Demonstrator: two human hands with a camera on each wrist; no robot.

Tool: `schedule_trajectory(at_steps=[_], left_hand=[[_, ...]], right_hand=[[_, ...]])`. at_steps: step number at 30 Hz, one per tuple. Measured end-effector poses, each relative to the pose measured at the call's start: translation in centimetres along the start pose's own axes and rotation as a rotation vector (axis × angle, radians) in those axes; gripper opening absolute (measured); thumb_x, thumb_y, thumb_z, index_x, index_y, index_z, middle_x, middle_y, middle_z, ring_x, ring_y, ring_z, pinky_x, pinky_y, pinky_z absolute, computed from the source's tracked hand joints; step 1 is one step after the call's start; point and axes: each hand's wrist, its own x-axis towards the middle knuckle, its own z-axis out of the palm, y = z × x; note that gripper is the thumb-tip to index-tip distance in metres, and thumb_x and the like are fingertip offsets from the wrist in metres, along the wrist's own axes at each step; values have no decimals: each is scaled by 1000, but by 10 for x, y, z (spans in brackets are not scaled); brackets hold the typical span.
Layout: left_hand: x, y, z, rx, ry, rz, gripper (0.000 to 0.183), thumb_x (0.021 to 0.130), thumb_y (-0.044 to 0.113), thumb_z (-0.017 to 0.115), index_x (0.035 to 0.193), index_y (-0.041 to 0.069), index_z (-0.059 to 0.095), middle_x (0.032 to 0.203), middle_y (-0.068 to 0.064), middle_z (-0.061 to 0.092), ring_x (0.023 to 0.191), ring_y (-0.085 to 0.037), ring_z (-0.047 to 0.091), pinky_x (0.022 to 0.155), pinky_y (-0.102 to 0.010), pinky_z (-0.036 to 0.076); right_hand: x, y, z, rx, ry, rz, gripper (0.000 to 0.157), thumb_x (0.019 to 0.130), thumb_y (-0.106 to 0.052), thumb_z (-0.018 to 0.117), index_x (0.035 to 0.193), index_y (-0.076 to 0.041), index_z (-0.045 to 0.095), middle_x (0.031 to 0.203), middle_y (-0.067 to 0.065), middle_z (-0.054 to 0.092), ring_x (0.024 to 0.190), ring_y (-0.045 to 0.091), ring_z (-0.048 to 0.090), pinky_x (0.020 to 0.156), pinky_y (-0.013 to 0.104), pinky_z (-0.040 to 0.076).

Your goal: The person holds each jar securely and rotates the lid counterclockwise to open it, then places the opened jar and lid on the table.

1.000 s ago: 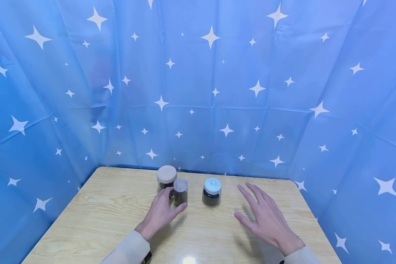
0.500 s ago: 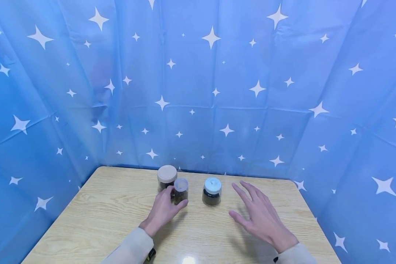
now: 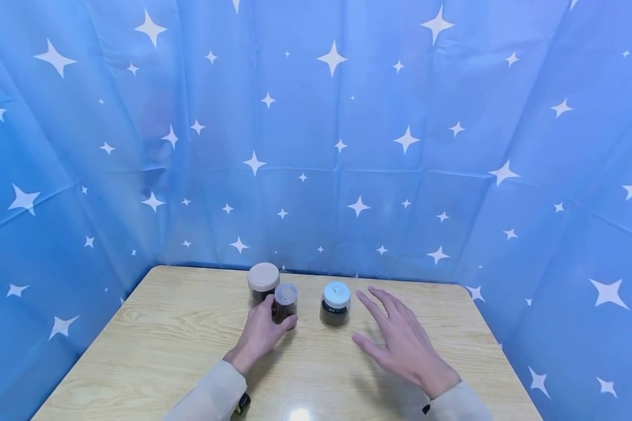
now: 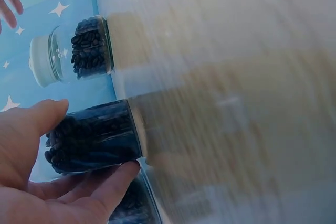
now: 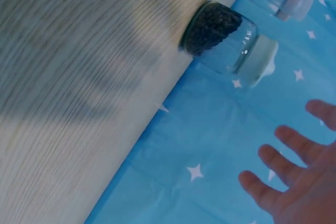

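My left hand [image 3: 260, 332] grips a narrow clear jar [image 3: 286, 303] of dark beans, thumb on one side and fingers on the other. In the left wrist view the thumb [image 4: 52, 113] lies along this jar, whose base is right at the table. Just behind it is a wider jar with a pale pinkish lid [image 3: 263, 276], partly hidden. A squat glass jar with a light blue lid [image 3: 336, 295] stands to the right, partly filled with dark beans [image 5: 216, 27]. My right hand [image 3: 402, 345] hovers to the right of that jar, fingers spread, holding nothing.
The jars stand near the back of a light wood table [image 3: 153, 345]. A blue curtain with white stars [image 3: 316, 117] hangs behind and along both sides. A small dark object [image 3: 243, 403] shows beside the left sleeve.
My right hand has moved left, closer to the blue-lidded jar. The left thumb has come in against the narrow jar, and the jars stay in place.
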Motion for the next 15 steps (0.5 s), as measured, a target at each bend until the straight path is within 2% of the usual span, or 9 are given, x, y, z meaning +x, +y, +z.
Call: schedule_trajectory(at_steps=[7, 15], left_hand=[[-1, 2, 0, -16, -12, 12, 56, 101, 26, 93, 142, -1, 67, 144, -29, 77, 135, -48, 77, 114, -63, 65], [-2, 5, -7, -20, -17, 24, 53, 102, 26, 93, 140, 0, 67, 140, -28, 78, 131, -44, 79, 111, -61, 66]], right_hand=[[2, -6, -1, 8, -2, -4, 89, 105, -55, 83, 180, -28, 44, 180, 17, 52, 160, 50, 56, 122, 78, 51], [4, -15, -1, -3, 5, -25, 87, 106, -56, 81, 179, -24, 47, 178, 16, 55, 159, 49, 57, 120, 76, 54]])
